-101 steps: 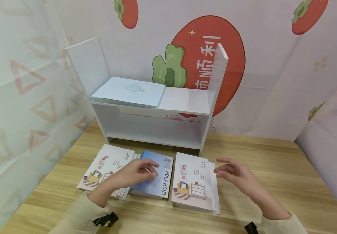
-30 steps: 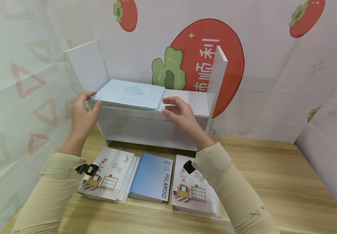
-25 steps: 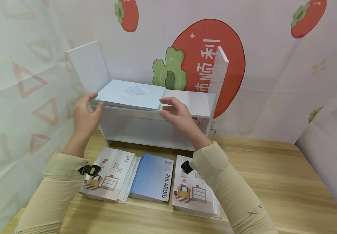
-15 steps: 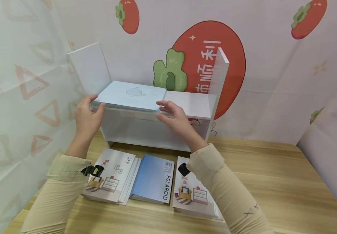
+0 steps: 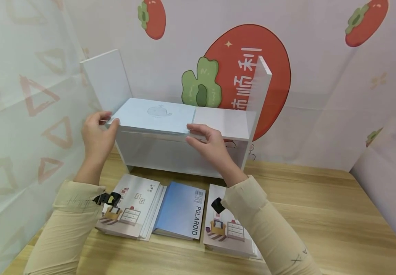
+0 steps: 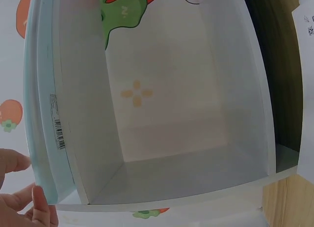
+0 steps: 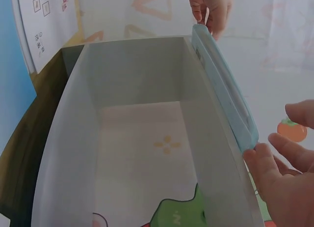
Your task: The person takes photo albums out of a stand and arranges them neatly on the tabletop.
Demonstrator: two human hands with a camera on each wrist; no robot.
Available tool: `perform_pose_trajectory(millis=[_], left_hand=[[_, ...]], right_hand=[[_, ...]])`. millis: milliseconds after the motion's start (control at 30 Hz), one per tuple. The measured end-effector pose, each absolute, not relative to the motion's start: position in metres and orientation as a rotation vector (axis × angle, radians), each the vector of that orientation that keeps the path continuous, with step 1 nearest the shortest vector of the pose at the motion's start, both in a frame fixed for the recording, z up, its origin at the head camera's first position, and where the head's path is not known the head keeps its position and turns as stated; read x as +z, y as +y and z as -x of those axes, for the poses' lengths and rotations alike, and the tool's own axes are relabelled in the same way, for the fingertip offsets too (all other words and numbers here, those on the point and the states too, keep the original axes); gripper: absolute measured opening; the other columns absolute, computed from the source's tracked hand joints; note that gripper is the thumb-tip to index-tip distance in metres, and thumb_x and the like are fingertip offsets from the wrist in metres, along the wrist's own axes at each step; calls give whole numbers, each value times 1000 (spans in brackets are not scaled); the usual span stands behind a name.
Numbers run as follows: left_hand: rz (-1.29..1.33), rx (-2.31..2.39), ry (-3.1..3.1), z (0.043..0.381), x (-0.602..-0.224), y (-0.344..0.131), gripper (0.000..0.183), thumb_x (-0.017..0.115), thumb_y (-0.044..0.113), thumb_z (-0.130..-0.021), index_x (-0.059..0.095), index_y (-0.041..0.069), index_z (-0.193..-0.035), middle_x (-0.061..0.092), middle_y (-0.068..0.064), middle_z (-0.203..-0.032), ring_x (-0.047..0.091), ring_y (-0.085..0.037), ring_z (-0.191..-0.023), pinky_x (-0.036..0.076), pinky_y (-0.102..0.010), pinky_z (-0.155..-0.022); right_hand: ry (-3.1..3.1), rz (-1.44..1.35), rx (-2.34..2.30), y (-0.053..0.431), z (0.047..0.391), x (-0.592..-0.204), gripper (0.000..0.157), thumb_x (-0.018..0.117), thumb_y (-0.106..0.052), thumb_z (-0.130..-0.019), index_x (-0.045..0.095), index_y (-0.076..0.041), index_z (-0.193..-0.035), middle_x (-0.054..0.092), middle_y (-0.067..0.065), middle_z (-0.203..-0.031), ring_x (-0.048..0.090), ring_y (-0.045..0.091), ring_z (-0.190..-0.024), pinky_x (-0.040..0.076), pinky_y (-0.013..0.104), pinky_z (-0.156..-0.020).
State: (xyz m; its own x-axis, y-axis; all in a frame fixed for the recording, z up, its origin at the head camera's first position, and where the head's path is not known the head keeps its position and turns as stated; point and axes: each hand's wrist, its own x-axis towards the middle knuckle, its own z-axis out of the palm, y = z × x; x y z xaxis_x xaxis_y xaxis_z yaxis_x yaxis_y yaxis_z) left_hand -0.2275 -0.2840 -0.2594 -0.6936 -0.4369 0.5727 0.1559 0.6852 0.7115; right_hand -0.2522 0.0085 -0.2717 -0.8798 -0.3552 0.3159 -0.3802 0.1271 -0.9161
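Note:
A light-blue album (image 5: 156,116) with a whale drawing lies flat on the upper board of a white shelf (image 5: 223,120). At its left front corner, my left hand (image 5: 98,131) pinches the end between thumb and finger; in the left wrist view fingertips (image 6: 19,160) bear on the album's edge. My right hand (image 5: 209,143) is at the opposite front corner. In the right wrist view one fingertip (image 7: 257,156) of it meets the album's end, while the other fingers are spread apart from it. The album's underside is mostly hidden.
On the wooden table (image 5: 314,214) before the shelf lie a white left stack of books (image 5: 129,206), a blue POLAROID album (image 5: 180,210) and a white right stack (image 5: 227,229), partly behind my right sleeve. Upright side panels (image 5: 261,93) bound the shelf; patterned cloth hangs behind.
Both hands have gone from above the table up to the album's two ends. In the last half second the album has shifted slightly forward, towards the shelf's front edge.

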Motion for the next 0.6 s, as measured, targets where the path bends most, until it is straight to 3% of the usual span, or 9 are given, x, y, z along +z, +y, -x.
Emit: perform_pose_trajectory(millis=[233, 400, 600], left_hand=[[-331, -1020, -2249, 230, -263, -290, 50, 63, 32, -96, 57, -2, -131, 55, -22, -128, 52, -30, -107, 38, -23, -83], [-342, -1102, -2332, 229, -263, -295, 60, 58, 39, -98, 49, -3, -140, 55, -26, -135, 55, -33, -113, 39, -14, -74], [-322, -1152, -2356, 229, -264, -298, 61, 58, 37, -98, 48, -6, -141, 56, -26, -132, 54, -24, -105, 38, -8, -69]], right_hand=[[-2255, -731, 1911, 6, 251, -274, 28, 64, -11, -96, 64, -5, -123, 68, 15, -104, 66, 17, -91, 52, 23, -79], [-2254, -707, 2015, 4, 255, -277, 33, 62, -16, -98, 59, -7, -130, 73, 20, -102, 73, 17, -82, 57, 32, -89], [-2237, -652, 2190, -4, 262, -280, 49, 63, -21, -99, 46, -11, -143, 71, 23, -114, 75, 26, -93, 54, 36, -98]])
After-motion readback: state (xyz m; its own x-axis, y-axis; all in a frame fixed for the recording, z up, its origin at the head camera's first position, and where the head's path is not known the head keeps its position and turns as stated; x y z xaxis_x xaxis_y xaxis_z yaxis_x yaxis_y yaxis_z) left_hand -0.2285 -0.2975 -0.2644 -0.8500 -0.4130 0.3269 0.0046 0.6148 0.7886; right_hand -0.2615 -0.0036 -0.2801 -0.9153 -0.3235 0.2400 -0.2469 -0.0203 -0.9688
